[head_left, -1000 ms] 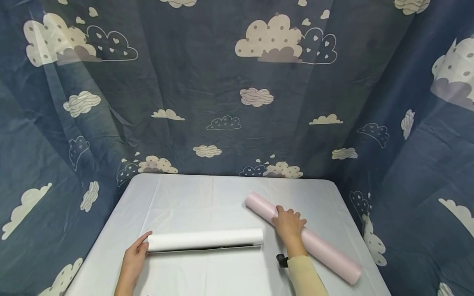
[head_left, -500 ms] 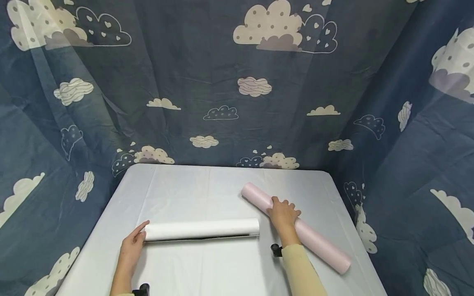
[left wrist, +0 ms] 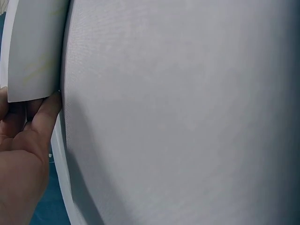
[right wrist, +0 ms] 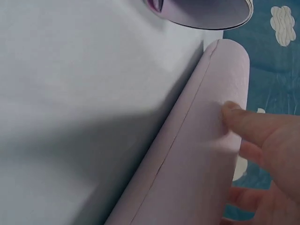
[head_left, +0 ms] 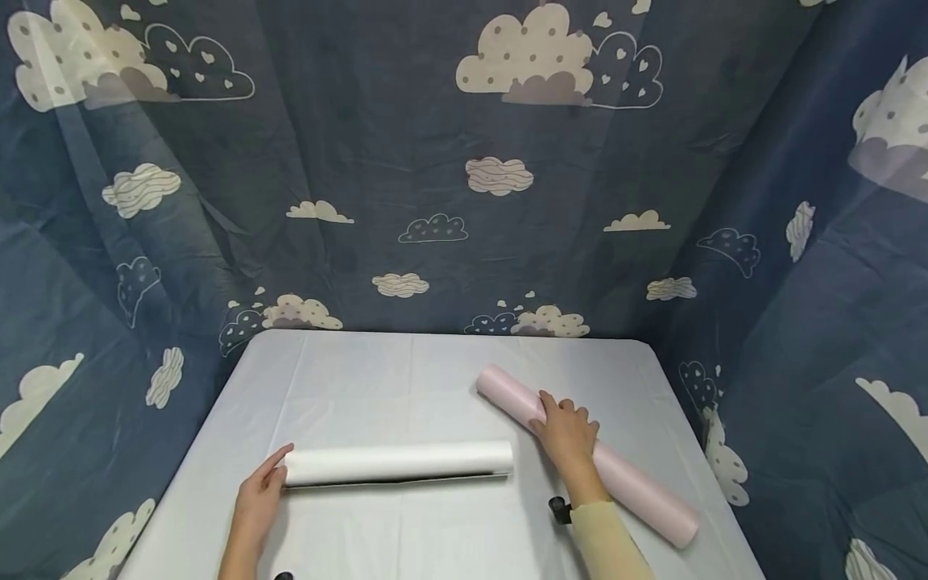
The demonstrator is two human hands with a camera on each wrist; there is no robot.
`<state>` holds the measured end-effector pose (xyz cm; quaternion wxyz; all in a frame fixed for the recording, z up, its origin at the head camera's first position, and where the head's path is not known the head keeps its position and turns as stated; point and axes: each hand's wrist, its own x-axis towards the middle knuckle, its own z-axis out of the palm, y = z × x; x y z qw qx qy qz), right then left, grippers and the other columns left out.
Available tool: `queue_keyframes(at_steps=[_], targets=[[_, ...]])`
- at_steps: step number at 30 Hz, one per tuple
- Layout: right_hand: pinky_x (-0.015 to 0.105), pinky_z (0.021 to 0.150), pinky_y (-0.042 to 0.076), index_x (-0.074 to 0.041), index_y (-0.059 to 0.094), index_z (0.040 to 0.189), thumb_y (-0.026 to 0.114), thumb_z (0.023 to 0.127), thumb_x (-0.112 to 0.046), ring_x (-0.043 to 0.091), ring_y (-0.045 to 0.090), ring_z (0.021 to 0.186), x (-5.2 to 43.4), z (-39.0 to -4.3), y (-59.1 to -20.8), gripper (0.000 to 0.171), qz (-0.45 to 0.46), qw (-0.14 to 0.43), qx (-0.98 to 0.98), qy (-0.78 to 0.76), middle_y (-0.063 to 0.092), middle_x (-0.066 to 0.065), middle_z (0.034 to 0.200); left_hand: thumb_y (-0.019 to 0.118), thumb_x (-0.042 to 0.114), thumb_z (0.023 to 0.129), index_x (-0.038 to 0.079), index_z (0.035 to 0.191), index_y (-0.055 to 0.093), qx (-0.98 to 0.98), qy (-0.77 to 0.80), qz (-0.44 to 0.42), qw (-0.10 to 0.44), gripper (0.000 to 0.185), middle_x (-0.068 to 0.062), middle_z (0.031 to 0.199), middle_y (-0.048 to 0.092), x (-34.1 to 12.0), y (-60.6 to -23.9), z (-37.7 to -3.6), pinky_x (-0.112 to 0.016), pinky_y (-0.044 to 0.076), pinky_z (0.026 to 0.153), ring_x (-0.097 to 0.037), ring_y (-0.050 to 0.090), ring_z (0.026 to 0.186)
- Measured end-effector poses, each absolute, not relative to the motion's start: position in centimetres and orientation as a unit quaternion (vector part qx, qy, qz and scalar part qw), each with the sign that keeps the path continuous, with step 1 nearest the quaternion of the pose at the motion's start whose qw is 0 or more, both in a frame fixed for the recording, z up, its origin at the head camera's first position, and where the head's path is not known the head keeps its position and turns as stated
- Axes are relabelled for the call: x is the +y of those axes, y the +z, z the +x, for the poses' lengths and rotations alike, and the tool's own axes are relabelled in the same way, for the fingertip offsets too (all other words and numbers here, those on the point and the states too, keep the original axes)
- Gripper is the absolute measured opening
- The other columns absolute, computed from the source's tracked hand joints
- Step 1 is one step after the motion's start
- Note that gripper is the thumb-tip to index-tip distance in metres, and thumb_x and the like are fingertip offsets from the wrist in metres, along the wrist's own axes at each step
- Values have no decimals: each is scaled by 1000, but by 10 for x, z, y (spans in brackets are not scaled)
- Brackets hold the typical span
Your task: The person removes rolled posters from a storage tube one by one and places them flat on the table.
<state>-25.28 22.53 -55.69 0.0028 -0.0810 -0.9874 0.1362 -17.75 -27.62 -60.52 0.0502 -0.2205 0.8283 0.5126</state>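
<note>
A white paper roll (head_left: 399,461) lies across the table, its loose edge facing the near side. The left hand (head_left: 254,503) holds its left end; in the left wrist view the fingers (left wrist: 46,115) are at the end of the roll (left wrist: 35,51). To the right, a pale pink roll (head_left: 645,491) lies slanted, its far end toward the table's middle. The right hand (head_left: 569,439) grips it around the middle. The right wrist view shows the thumb (right wrist: 234,117) on the pink roll's side and a seam running along its length. Some right fingers are hidden behind it.
The white-covered table (head_left: 362,379) has rounded far corners. A dark blue curtain (head_left: 391,145) with cloud prints encloses it at the back and sides. A black wrist strap piece (head_left: 560,510) sits beside the right sleeve (head_left: 612,544).
The head view has shifted a little. Both hands stay at their rolls, and the rolls lie nearly as before on the table.
</note>
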Motion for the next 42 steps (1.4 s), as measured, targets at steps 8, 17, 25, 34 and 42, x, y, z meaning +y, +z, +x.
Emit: queue_keyframes(at_steps=[8, 17, 25, 34, 42], targets=[[73, 95, 47, -19, 49, 158, 73, 98, -47, 58, 56, 124, 257, -222, -545, 70, -80, 26, -984, 155, 57, 30, 146, 46, 19, 114, 25, 160, 50, 822, 525, -214, 49, 46, -2, 99, 59, -275, -602, -179, -19, 51, 78, -15, 54, 95], [76, 90, 48, -15, 50, 157, 77, 94, -50, 63, 57, 123, 290, -181, -525, 77, -107, 34, -977, 179, 55, 35, 147, 48, 21, 114, 24, 161, 49, 829, 517, -206, 53, 47, -5, 110, 67, -276, -599, -178, -17, 49, 80, -14, 55, 102], [81, 88, 46, -11, 49, 155, 82, 88, -52, 66, 57, 118, 325, -148, -525, 85, -156, -2, -972, 177, 53, 40, 144, 48, 20, 114, 24, 160, 49, 826, 521, -207, 58, 46, 1, 95, 58, -277, -599, -179, -21, 47, 78, -15, 52, 92], [79, 84, 49, -3, 54, 147, 88, 84, -43, 65, 57, 111, 354, -129, -543, 81, -183, -75, -966, 167, 55, 42, 134, 49, 22, 114, 25, 160, 49, 824, 523, -211, 58, 46, 2, 96, 60, -279, -601, -179, -20, 48, 79, -15, 53, 95], [75, 90, 47, -1, 61, 139, 89, 82, -18, 62, 56, 114, 349, -126, -561, 66, -200, -42, -970, 129, 59, 39, 132, 48, 24, 114, 25, 160, 50, 820, 526, -215, 65, 46, 2, 95, 58, -280, -603, -177, -23, 47, 74, -14, 50, 89]])
